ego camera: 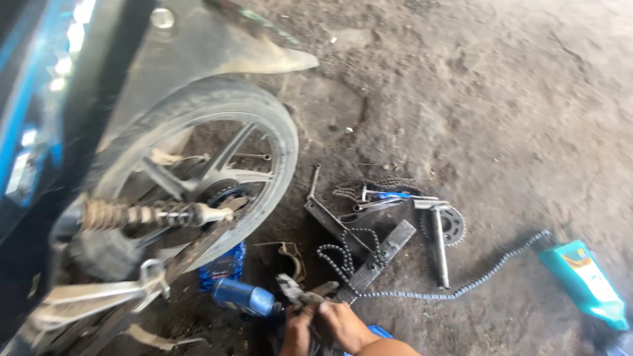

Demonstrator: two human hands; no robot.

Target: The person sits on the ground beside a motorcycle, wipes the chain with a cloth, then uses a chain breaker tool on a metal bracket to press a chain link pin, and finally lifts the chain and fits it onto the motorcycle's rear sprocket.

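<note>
Right hand (343, 326) at bottom edge, fingers clenched around pliers (297, 293); pliers' jaws point up-left from grip. Second hand (298, 335) just left of it, partly cut off; whether it grasps anything cannot be told. Drive chain (422, 295) runs right from grip across dirt floor (475, 99). Blue can (245, 296) just left of pliers. Rear wheel (198, 171) up-left. Sprocket (452, 225) and T-wrench (440, 244) up-right. Teal bottle (587, 280) far right.

chain (461, 288): dull greasy metal | sprocket (451, 226): matt steel | bottle (589, 283): glossy teal plastic | ground (494, 99): rough dirt
</note>
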